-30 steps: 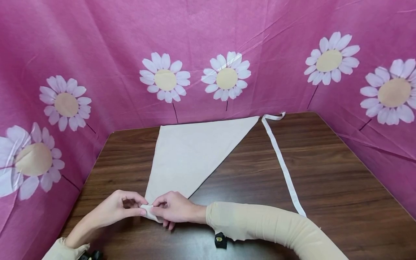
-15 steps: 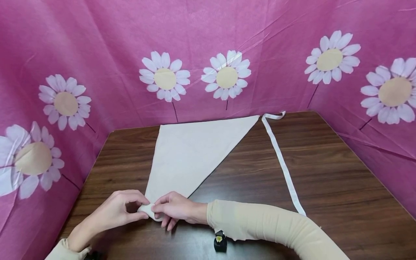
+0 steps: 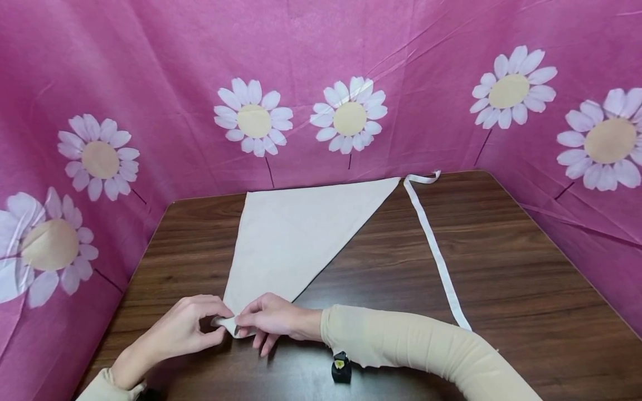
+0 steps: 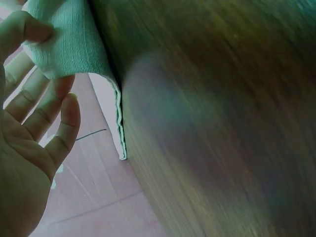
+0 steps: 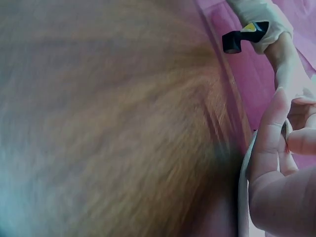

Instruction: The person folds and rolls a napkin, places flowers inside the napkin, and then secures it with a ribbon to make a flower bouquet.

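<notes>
A cream woven cloth (image 3: 286,239), folded to a slanted shape with a pointed far-right tip, lies flat on the table. Its near corner is turned up between both hands. My left hand (image 3: 188,328) pinches the left side of that corner; in the left wrist view the thumb lies over the cloth (image 4: 74,47) with fingers behind it. My right hand (image 3: 273,316) pinches the corner just to the right, its lower fingers extended below. In the right wrist view that hand (image 5: 276,148) hides most of the cloth.
A white strap (image 3: 436,245) runs from near the cloth's far-right tip down to the right sleeve (image 3: 401,337); whether it joins the cloth cannot be seen. Brown wood-grain table (image 3: 526,267). A pink curtain with printed daisies (image 3: 301,44) stands along the back and sides.
The rolled near corner has become a narrower, raised fold between the fingers. My left hand has shifted slightly right. The rest of the cloth and the strap lie as before.
</notes>
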The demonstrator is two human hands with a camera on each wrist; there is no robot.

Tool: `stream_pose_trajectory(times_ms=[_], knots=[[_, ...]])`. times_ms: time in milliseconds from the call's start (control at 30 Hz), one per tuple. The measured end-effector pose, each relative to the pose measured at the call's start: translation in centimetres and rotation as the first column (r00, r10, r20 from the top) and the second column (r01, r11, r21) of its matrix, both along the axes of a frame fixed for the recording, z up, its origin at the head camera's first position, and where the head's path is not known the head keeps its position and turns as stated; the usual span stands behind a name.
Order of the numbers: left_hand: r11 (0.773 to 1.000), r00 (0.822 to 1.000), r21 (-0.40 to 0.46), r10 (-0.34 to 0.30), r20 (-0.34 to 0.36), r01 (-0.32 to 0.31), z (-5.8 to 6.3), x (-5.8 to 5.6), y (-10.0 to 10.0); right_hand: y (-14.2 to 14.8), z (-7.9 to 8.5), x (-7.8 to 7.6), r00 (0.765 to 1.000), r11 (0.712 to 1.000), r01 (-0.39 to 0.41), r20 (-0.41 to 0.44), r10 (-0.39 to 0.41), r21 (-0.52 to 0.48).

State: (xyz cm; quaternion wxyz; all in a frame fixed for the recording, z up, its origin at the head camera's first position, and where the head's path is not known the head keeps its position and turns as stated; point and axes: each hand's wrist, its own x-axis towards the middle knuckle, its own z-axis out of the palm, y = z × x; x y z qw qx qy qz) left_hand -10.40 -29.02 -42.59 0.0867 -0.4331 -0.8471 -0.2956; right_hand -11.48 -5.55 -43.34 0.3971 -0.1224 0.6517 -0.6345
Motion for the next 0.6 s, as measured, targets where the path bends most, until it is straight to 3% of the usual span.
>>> stream_pose_trajectory(times_ms=[200,400,600], knots=[[1.0,0.999,-0.011,-0.016,0.033,0.016,-0.23,-0.3,-0.03,0.22,0.02,-0.01,0.995,1.0,0.026,-0.093,-0.027,-0.009],[0.995,0.984,0.011,-0.102,0.144,0.101,-0.72,-0.62,-0.09,0.28,0.03,0.53,0.969,0.995,0.002,-0.246,0.023,0.098],[0.987,0.964,0.008,-0.159,0.213,0.161,-0.74,-0.84,0.0,0.18,-0.25,0.67,0.965,0.99,-0.001,-0.259,0.038,0.14]])
